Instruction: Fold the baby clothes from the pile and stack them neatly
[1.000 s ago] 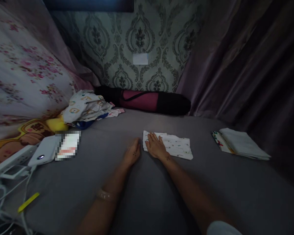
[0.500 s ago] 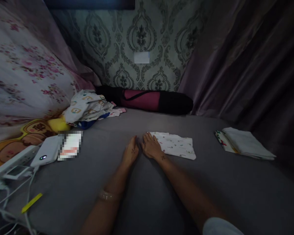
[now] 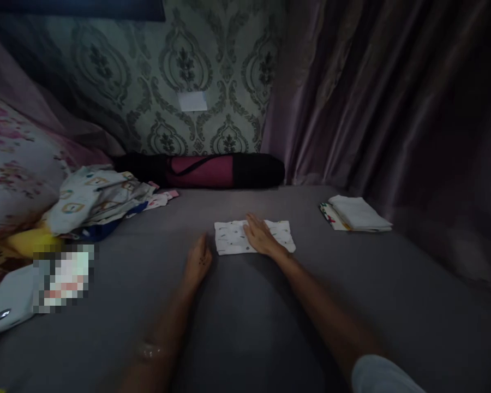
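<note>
A folded white cloth point(image 3: 228, 240) with a small scattered print lies flat on the grey bed sheet. My right hand point(image 3: 259, 234) rests palm down across its middle, fingers stretched out and covering part of the print. To the left of the cloth, a short gap away, my left hand point(image 3: 199, 257) lies on its side on the sheet. It holds nothing, and its fingers look loosely extended, though they are partly turned from view.
Folded cloths point(image 3: 360, 213) are stacked at the right. A heap of clothes point(image 3: 98, 196) lies at the left, near a white power bank point(image 3: 14, 297) and a blurred-out item. Along the wall stretches a black and pink bag point(image 3: 200, 170). Curtains point(image 3: 311, 109) hang at the right.
My right hand has slid from the cloth's left end to its middle. My left hand has come a little away from the right one. The view has turned to the right.
</note>
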`<state>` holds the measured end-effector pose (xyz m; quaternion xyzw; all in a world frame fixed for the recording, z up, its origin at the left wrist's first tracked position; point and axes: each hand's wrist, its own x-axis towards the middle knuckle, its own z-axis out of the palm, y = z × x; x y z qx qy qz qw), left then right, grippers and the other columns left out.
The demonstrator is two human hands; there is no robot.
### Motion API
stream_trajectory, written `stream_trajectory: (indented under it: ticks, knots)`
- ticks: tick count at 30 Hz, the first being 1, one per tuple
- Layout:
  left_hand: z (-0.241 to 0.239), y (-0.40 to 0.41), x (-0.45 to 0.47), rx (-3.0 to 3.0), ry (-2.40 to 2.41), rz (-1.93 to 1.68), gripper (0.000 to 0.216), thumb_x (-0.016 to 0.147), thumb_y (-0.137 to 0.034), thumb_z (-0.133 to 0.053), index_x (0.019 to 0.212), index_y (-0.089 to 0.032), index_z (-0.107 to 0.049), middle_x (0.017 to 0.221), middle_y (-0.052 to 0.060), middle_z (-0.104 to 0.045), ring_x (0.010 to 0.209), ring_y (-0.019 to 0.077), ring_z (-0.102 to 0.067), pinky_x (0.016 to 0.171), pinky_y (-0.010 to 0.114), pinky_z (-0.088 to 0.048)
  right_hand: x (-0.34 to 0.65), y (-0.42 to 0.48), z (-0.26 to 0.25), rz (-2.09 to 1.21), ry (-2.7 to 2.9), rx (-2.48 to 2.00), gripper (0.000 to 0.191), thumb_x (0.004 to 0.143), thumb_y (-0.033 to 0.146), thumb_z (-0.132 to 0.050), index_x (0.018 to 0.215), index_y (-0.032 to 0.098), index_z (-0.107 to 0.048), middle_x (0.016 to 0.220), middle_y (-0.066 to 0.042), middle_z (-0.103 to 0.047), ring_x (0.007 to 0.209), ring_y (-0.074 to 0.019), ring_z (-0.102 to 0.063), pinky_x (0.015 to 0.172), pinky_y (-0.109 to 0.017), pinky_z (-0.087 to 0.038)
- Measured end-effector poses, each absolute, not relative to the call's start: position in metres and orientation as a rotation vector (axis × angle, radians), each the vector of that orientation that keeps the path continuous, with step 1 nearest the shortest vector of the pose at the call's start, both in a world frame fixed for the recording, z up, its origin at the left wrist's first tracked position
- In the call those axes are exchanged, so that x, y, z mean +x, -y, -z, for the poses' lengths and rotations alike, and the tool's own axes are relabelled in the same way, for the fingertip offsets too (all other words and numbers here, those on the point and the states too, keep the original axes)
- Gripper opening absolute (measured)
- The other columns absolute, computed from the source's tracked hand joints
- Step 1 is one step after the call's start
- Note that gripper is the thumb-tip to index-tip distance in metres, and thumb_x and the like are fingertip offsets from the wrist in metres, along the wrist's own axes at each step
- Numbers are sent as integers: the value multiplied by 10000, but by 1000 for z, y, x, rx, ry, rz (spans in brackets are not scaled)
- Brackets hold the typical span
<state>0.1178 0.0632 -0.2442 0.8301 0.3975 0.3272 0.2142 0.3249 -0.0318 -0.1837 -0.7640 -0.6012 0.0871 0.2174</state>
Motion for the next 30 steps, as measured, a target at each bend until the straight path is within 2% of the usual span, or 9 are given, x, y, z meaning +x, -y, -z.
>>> stream_trajectory:
  ticks: [3,8,12,19,26,30]
  knots:
    - [226,-52,142,2488,-987,-822,421,931,-287,-342,1300,-148,-490,1336,141,-545,1270,247,-478,1085,428,-354,359,57,187,-126,1510,-2321,579,976,386,-173,1461,96,-302,1534,-123,-277,1423,-225,-189,1146,-435,-124]
    - [206,-38,192,2746,-954,-558,547,957,-436,-310,1381,-111,-429,1469,159,-397,1404,307,-261,1137,505,-206,386,77,199,22,1469,-2446,590,970,379,-180,1457,69,-299,1530,-132,-284,1426,-251,-165,1138,-471,-110]
    - [219,-40,206,2751,-1186,-445,629,957,-488,-254,1385,-58,-422,1465,205,-382,1400,335,-258,1132,516,-189,390,82,210,-4,1497,-2496,621,964,396,-186,1452,29,-297,1526,-160,-280,1418,-262,-190,1137,-447,-135]
    - [240,-51,201,2656,-1236,-346,681,938,-547,-232,1413,-83,-383,1504,204,-306,1415,346,-208,1109,533,-218,397,84,223,-72,1507,-2496,644,961,417,-191,1448,9,-299,1526,-181,-268,1410,-273,-214,1134,-391,-165]
    - [233,-52,203,2633,-1261,-274,650,933,-532,-275,1415,-110,-382,1510,194,-298,1413,346,-214,1100,555,-216,398,83,216,-146,1496,-2530,630,959,396,-210,1448,8,-296,1531,-187,-252,1415,-280,-199,1132,-434,-160]
    - [212,-39,213,2754,-1244,-340,607,948,-484,-275,1390,-97,-426,1497,188,-330,1415,350,-205,1123,582,-119,384,76,200,16,1542,-2474,572,965,376,-212,1446,99,-346,1539,-147,-256,1421,-272,-185,1137,-484,-81]
